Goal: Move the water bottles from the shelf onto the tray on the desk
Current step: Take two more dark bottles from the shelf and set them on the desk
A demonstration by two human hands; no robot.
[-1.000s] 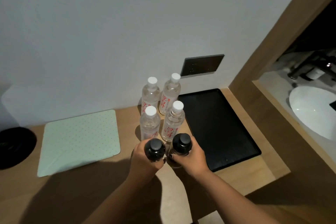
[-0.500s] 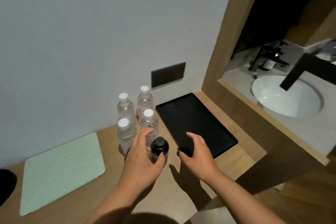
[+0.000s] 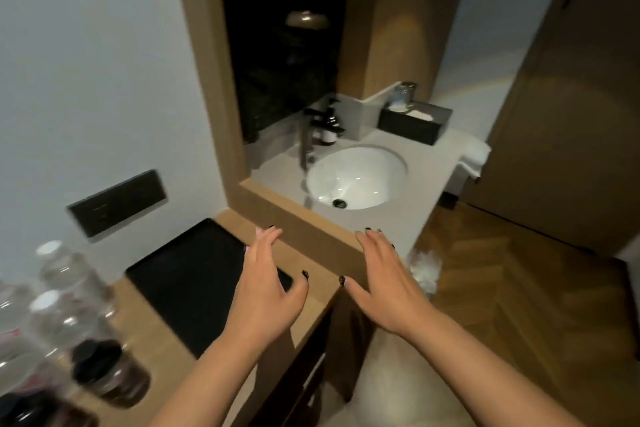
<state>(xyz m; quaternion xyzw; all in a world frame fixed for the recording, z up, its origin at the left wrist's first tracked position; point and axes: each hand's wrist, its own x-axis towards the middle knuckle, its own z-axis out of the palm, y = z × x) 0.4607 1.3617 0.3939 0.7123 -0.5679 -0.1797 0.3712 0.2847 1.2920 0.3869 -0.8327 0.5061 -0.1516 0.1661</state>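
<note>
Wooden desk [image 3: 318, 302], black tray [image 3: 194, 274], both hands [image 3: 263, 291] empty

The tray [image 3: 180, 274] lies on the bench [image 3: 311, 308] against the wall, below the wall plate [image 3: 117, 203]. The bottles [image 3: 65, 308] stand to its left. The sink [image 3: 356, 177] sits behind and to the right, the tissue box [image 3: 414, 121] behind it.

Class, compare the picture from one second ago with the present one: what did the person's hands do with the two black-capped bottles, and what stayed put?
Both hands let go. The left hand and right hand now hover with fingers spread, holding nothing, having swung right as the view turned toward the white sink. The black-capped bottles stand on the wooden desk. Unchanged: the clear white-capped bottles stand beside the flat black tray, which holds no bottle.
</note>
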